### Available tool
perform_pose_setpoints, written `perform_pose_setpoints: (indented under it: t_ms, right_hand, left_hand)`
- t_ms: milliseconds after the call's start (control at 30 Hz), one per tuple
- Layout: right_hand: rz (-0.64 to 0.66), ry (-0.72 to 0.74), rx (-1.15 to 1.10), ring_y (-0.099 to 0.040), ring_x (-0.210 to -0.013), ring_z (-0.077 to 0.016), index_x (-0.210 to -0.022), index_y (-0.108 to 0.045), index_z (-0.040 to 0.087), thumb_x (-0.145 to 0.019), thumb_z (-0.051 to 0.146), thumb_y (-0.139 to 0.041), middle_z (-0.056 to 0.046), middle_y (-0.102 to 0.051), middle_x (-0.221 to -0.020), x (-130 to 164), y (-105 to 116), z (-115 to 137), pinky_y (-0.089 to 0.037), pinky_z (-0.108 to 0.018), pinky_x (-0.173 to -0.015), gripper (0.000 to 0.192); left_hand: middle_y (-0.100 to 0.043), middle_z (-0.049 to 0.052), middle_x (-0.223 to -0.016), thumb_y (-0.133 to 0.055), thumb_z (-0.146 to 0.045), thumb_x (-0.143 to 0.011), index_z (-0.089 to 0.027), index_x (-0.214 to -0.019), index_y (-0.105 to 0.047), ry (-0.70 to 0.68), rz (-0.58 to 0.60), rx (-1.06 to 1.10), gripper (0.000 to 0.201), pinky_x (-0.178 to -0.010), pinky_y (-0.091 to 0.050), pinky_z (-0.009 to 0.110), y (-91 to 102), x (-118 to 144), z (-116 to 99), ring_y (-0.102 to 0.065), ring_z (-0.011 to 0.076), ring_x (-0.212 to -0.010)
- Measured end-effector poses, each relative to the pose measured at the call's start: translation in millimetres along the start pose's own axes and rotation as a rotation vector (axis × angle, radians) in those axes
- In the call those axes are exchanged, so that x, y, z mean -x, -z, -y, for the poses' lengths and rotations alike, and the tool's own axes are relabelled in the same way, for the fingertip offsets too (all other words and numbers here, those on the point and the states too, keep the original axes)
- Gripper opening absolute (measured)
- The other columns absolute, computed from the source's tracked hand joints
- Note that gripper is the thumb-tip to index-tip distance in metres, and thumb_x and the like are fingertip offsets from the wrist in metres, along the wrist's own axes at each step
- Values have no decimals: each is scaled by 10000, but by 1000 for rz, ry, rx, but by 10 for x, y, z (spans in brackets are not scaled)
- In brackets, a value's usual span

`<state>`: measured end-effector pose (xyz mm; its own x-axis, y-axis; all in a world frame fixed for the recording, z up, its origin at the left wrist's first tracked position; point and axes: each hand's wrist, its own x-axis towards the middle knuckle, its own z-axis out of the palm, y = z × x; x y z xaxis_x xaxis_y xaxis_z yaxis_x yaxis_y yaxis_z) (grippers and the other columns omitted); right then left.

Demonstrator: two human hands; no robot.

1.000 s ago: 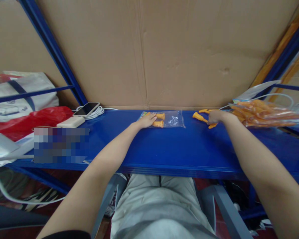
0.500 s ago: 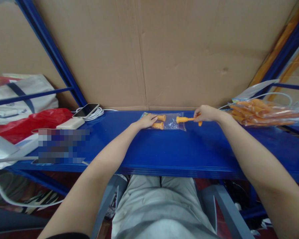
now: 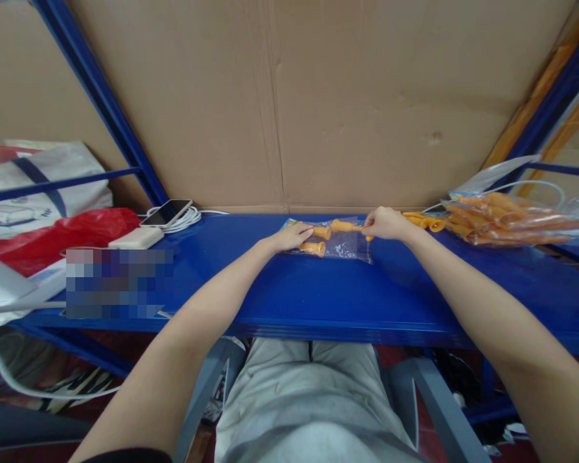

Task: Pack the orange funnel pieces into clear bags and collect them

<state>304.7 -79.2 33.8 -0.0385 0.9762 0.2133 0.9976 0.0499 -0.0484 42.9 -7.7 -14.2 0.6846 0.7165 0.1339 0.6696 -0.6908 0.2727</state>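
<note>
A clear plastic bag (image 3: 347, 248) lies flat on the blue tabletop, its printed end partly under my left hand (image 3: 292, 237). That hand holds the bag down, fingers over two orange plastic pieces with flared, ridged ends; the nearer orange piece (image 3: 313, 248) shows its wide end. My right hand (image 3: 385, 222) pinches the thin stem of another orange plastic piece (image 3: 346, 226), whose wide end points left over the bag's far side. Whether this end is inside the bag or on top, I cannot tell.
Loose orange pieces (image 3: 422, 222) lie right of my right hand, beside a pile of filled bags (image 3: 506, 218). At left are a phone (image 3: 168, 213), a coiled white cable, a white box (image 3: 136, 238) and a red bag (image 3: 72, 235). A cardboard wall (image 3: 347, 116) stands behind.
My right hand has moved left with the orange piece, bringing its wide end over the bag beside the others. The bag and my left hand have shifted slightly right. Loose orange pieces behind are now visible.
</note>
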Motion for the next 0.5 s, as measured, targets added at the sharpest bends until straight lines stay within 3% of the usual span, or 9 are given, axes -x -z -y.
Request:
perform_pose_setpoints:
  t_ms: [233,400,500]
  right_hand:
    - [13,2,67,-725,-874,-251,-808,-794,232,-781,291,-652,-60,-772,-804,59,-3,145,-517,-278,-706,156]
    - [-2,29,8,-717,-971,-260,-850,-771,205,-825,255,-631,-85,-778,-916,16,-118,158,-521,-290,-800,151]
    - [-79,56,-136,-702,-1003,-249,-853,-750,184,-822,223,-644,-100,-764,-985,-58,-261,103,-525,-294,-855,117]
  left_hand:
    - [-500,79,-1529,-224,-409,-1018,-136,-1435,-517,5,25,30,578,-1197,-279,299,-32,-11,-22,-443,183,-1417]
    - [-289,103,-1644,-224,-473,-1015,-130,-1533,-370,245,-72,-10,638,-1244,-173,365,-113,-47,-11,-208,232,-1539]
    - [-328,120,-1627,-195,-495,-1018,-125,-1528,-364,292,-122,32,652,-1232,-205,333,-149,-71,40,-239,233,-1530]
